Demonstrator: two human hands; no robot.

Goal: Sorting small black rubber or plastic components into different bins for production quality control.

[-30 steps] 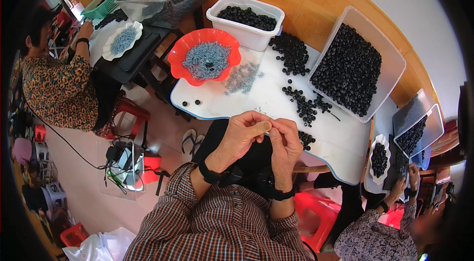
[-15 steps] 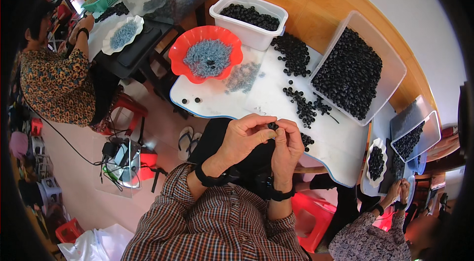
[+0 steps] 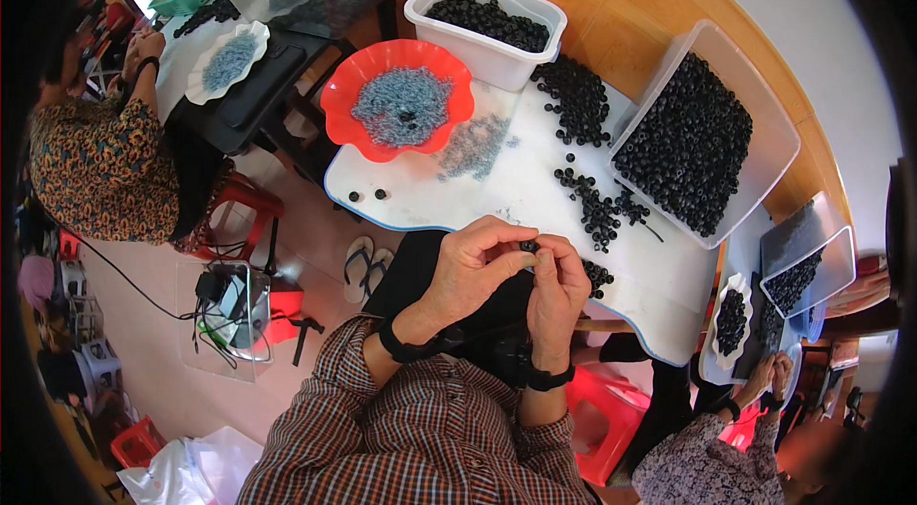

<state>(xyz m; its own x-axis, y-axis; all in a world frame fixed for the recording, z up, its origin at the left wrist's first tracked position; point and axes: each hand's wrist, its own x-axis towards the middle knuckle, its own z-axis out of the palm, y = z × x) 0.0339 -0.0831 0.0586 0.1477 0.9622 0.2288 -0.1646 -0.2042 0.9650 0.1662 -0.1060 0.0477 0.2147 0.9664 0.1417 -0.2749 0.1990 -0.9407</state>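
A small black ring-shaped piece sits pinched at the fingertips of both hands, above my lap by the table's front edge. My left hand closes thumb and forefinger on its left side. From the right, the thumb and fingers of my right hand press against the same piece. Whether a second, smaller part is between the fingers cannot be made out. Just beyond lie loose black pieces on the white table. A red scalloped bowl holds many tiny grey-blue translucent bits and a few black pieces.
Behind the bowl stands a white tub of black pieces. A clear bin full of them leans at the right. Co-workers sit at both sides: one in a patterned top, another's hands at lower right. Sandals lie on the floor.
The view has shifted slightly. Both hands keep the same pinch on the black piece, with hardly any movement of the fingers.
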